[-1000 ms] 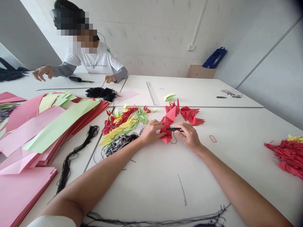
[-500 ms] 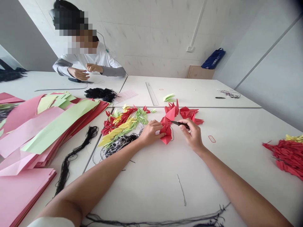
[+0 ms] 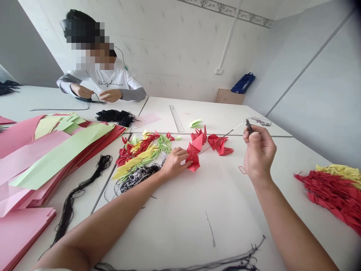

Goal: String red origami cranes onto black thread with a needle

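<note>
My left hand [image 3: 175, 162] is closed on a folded red paper crane [image 3: 194, 164], pinching its near edge against the table. My right hand [image 3: 259, 150] is raised to the right, its fingers wrapped round a slim black-handled tool [image 3: 249, 127] whose exact kind I cannot make out. A thin dark thread [image 3: 208, 147] stretches taut from the crane up towards the tool. Other red folded papers [image 3: 220, 145] lie just behind and right of the crane. Strings of red, yellow and green folded paper [image 3: 143, 148] lie left of it, with tangled black-and-white thread [image 3: 138, 177] in front.
Pink, green and red paper sheets [image 3: 56, 158] are stacked at left, beside a black thread bundle [image 3: 76, 192]. A ruler [image 3: 176, 118] lies behind. More red folded pieces [image 3: 329, 192] are piled at right. Black cords [image 3: 180, 265] cross the front. A co-worker [image 3: 104, 82] sits opposite.
My right hand has lifted away from the crane, up and to the right, with the black tool; the thread is now drawn out. My left hand stays on the crane. The view has shifted slightly.
</note>
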The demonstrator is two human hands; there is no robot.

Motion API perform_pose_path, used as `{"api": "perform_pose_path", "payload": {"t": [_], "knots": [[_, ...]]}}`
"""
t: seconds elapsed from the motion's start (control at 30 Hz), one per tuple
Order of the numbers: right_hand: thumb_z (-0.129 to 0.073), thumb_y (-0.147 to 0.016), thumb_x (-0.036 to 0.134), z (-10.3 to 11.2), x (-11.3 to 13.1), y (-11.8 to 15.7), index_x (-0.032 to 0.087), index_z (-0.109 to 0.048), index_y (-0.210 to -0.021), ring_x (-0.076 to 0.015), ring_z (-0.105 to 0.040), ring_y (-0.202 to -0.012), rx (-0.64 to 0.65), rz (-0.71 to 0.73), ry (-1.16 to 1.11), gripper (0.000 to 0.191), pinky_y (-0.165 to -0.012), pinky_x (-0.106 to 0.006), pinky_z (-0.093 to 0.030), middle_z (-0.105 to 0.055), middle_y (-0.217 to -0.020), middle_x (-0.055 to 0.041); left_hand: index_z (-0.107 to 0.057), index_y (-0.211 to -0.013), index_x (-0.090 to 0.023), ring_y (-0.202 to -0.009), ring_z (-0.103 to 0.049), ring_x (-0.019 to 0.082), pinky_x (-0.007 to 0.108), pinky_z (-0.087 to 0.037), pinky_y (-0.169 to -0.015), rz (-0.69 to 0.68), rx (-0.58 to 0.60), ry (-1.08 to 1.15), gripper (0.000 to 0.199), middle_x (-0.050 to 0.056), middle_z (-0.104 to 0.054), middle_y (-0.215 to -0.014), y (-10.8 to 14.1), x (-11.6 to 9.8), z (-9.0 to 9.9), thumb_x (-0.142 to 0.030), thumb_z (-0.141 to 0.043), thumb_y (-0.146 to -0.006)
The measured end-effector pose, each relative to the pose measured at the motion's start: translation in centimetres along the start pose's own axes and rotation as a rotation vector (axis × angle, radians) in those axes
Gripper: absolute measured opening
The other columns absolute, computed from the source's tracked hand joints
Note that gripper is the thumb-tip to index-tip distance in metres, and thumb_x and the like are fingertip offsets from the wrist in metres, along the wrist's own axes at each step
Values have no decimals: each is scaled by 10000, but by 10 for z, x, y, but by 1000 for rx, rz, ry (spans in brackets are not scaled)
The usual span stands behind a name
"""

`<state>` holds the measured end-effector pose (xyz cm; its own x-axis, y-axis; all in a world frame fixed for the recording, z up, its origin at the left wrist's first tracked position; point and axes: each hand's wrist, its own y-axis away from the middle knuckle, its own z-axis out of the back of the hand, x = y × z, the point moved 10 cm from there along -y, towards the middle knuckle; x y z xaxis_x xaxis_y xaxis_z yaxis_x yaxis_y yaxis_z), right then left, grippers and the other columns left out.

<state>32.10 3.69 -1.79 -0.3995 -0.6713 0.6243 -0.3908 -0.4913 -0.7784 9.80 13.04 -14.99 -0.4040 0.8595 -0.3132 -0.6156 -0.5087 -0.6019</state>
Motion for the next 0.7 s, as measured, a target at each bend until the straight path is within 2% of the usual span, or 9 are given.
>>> {"api": "perform_pose_path", "payload": {"t": [0.23, 0.4, 0.53, 0.7], "knots": [[-654, -910, 496, 18, 31, -35, 225, -692, -932, -145, -557, -722, -67, 66, -74, 275, -680, -329, -474, -603, -808, -19, -613, -742, -195, -821, -556, 203, 354, -429, -787, -14, -8, -42, 252, 50, -659, -773, 1, -2, 2, -319, -569, -956], [-659, -915, 471, 18, 56, -49, 237, -714, -945, -189, -565, -747, -61, 135, -69, 242, -650, -359, -434, -624, -836, -49, -661, -820, -200, -853, -580, 206, 360, -437, -796, -30, -33, -44, 188, 58, -685, -819, 2, -5, 6, -303, -575, -951], [-634, -937, 455, 13, 69, -61, 223, -705, -936, -186, -550, -710, -34, 172, -34, 243, -636, -355, -409, -605, -815, -57, -667, -855, -209, -860, -577, 208, 369, -438, -803, -23, -125, -52, 151, 58, -695, -858, 5, -8, 17, -266, -563, -948], [-634, -933, 492, 9, 79, -81, 205, -686, -939, -166, -545, -704, -20, 215, -7, 292, -655, -349, -419, -616, -812, -50, -674, -942, -218, -916, -600, 206, 382, -458, -843, -15, -269, 17, 144, 70, -713, -1000, 5, -16, 38, -211, -531, -957]]}}
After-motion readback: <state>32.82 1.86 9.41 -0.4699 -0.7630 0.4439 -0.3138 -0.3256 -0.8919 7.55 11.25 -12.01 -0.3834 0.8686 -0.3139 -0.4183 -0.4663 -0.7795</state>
